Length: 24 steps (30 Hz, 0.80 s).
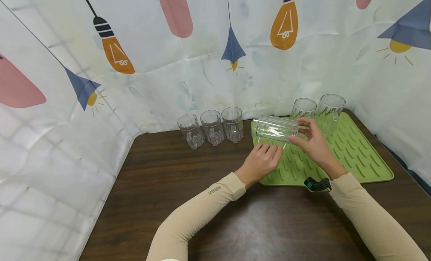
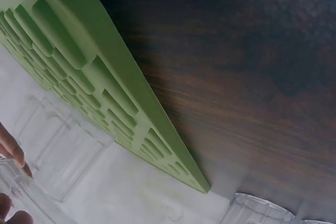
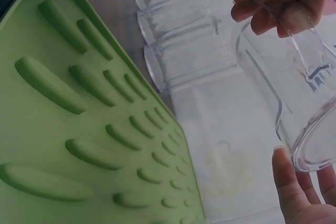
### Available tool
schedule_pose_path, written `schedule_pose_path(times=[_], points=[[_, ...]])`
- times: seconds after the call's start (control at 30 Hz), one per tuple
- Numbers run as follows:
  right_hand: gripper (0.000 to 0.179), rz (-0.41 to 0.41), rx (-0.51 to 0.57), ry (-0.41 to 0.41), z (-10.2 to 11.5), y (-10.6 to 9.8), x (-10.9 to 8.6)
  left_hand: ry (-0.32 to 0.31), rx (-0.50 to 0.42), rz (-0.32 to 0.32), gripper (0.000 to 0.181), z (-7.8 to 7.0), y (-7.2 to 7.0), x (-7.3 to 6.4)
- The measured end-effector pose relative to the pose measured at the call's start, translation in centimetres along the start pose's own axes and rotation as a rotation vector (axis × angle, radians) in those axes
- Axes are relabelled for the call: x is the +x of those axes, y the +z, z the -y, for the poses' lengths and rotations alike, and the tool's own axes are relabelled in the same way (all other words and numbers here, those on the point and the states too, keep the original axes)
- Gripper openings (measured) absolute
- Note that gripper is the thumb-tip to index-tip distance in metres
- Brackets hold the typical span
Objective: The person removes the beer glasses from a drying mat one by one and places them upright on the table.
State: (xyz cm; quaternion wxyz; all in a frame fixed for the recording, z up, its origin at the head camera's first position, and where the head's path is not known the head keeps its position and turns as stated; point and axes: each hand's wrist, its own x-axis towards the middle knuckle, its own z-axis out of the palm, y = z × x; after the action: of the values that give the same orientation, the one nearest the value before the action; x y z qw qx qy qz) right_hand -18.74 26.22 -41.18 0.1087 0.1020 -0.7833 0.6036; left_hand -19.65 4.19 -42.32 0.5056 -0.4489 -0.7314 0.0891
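Observation:
A clear mug (image 1: 276,127) lies sideways in the air over the back left part of the green ridged mat (image 1: 361,156). My left hand (image 1: 264,156) grips its handle, fingers curled round the bar. At the mug's right end, my right hand (image 1: 314,143) holds the edge between thumb and fingers. In the right wrist view the same mug (image 3: 262,82) shows between the left hand (image 3: 283,3) above and the right hand's fingertips (image 3: 286,171) at its near end. The left wrist view catches only part of the mug (image 2: 29,195) at its lower left corner.
Three clear mugs (image 1: 212,128) stand in a row left of the mat, by the patterned curtain (image 1: 208,77). Two more clear glass vessels (image 1: 331,113) stand on the mat's back edge, behind my right hand. Dark wooden tabletop (image 1: 168,178) extends to the left and front.

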Motion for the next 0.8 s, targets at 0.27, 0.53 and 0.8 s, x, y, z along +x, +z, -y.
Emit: schedule_pose_path(times=[0.27,0.53,0.8], points=[[0.052,0.002,0.122,-0.031,-0.48,-0.17,0.03,0.005,0.002,0.053,0.022,-0.05,-0.29,0.16],[0.050,-0.016,0.153,-0.041,-0.35,-0.31,-0.14,0.006,-0.008,0.067,0.023,-0.02,-0.45,0.18],[0.051,-0.040,0.116,-0.041,-0.13,-0.45,-0.09,-0.007,-0.052,0.135,0.026,-0.01,-1.05,0.47]])
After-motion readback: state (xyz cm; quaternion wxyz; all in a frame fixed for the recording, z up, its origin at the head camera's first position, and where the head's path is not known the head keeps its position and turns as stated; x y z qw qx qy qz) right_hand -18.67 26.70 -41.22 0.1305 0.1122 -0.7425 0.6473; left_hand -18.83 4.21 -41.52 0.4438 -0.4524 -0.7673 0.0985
